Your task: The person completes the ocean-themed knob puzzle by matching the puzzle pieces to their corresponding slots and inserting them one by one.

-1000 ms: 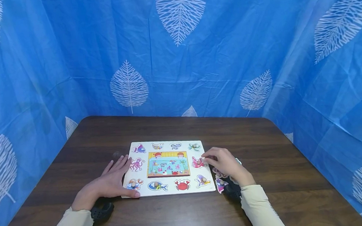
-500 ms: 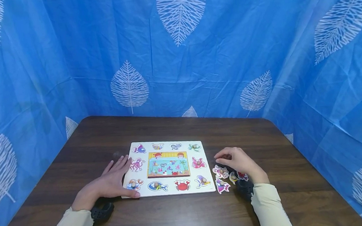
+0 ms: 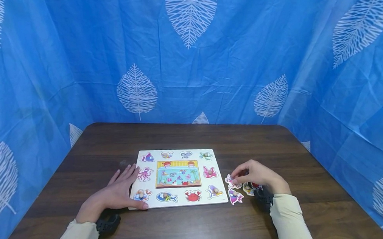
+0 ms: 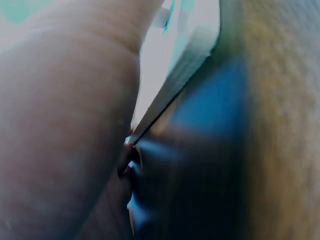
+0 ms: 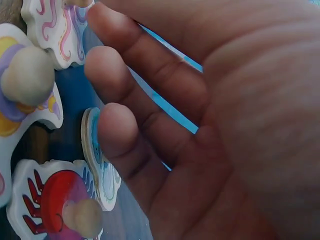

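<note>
A pale peg puzzle board (image 3: 181, 202) with sea-animal shapes around an aquarium picture lies on the table. My left hand (image 3: 117, 190) rests along its left side, fingers extended and thumb over the front corner; the left wrist view shows the board's edge (image 4: 182, 70) beside the hand. To the right of the board, my right hand (image 3: 258, 174) pinches the knob of a pink octopus puzzle piece (image 3: 230, 181), its other fingers loosely bent. Close by lie a pink-purple fish piece (image 3: 235, 197), a red crab piece (image 5: 50, 200) and a yellow-purple piece (image 5: 10, 125).
A blue-edged piece (image 5: 92, 135) is partly hidden behind the right fingers. Several knobbed pieces, such as a blue fish (image 3: 165, 197) and a pink piece (image 3: 210, 172), sit in the board. The dark wooden table (image 3: 187, 230) ends at a blue leaf-print curtain (image 3: 99, 47).
My right hand has left the pink piece on the board's right side, moved right and come down on the octopus piece. The left hand and the board have stayed put.
</note>
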A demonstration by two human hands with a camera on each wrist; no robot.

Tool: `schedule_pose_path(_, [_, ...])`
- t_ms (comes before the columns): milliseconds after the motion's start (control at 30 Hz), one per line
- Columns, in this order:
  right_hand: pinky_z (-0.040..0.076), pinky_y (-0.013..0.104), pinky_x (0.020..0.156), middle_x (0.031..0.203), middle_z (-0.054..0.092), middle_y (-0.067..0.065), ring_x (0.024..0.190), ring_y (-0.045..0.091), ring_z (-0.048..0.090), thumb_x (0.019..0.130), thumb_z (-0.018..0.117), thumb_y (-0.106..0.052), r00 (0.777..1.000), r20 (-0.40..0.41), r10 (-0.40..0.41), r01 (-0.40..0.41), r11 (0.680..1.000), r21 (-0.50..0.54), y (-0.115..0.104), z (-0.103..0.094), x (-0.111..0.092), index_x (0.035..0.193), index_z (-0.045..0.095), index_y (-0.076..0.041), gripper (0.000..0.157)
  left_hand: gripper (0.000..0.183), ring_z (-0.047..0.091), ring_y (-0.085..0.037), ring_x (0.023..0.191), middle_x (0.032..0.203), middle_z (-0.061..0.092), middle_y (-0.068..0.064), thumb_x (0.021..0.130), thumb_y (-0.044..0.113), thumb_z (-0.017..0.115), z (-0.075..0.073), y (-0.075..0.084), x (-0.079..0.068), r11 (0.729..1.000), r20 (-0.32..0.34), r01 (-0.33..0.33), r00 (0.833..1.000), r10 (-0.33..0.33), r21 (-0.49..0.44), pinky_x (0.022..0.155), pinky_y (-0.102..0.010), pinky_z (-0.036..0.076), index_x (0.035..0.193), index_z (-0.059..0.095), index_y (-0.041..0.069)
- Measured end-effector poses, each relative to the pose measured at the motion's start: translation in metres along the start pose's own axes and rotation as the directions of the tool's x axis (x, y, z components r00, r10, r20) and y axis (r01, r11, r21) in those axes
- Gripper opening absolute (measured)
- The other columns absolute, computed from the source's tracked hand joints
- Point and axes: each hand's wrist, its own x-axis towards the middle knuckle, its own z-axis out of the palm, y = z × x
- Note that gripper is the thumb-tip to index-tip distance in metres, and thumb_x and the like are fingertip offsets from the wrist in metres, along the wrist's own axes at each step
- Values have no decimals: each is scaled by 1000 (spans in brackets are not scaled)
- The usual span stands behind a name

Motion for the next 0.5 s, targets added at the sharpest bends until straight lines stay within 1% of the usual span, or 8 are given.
schedule_pose_path(200, [52, 37, 78, 95, 75, -2, 85, 20, 61, 88, 83, -22, 998, 49, -42, 43, 999, -18, 2, 0, 0, 103, 82, -19, 15, 134, 9, -49, 156, 168, 15, -30, 68, 72, 81, 0, 0, 0, 1000, 1, 0, 1000, 0, 6, 123, -69, 2, 160, 23, -7])
schedule_pose_path(333, [52, 36, 78, 94, 75, -3, 85, 20, 61, 88, 83, -19, 997, 57, -50, 52, 998, -40, 3, 0, 0, 102, 82, -19, 14, 134, 10, -49, 156, 168, 15, -30, 68, 72, 81, 1, 0, 0, 1000, -1, -2, 1000, 2, 5, 123, -69, 2, 160, 23, -7])
schedule_pose_path(500, [52, 36, 78, 94, 75, -3, 84, 19, 62, 88, 83, -19, 998, 55, -42, 45, 998, -43, 3, 1, 1, 101, 82, -19, 12, 134, 10, -49, 156, 168, 16, -30, 68, 72, 80, 1, -1, 0, 1000, -5, -2, 1000, 2, 6, 123, -70, 2, 160, 23, -7])
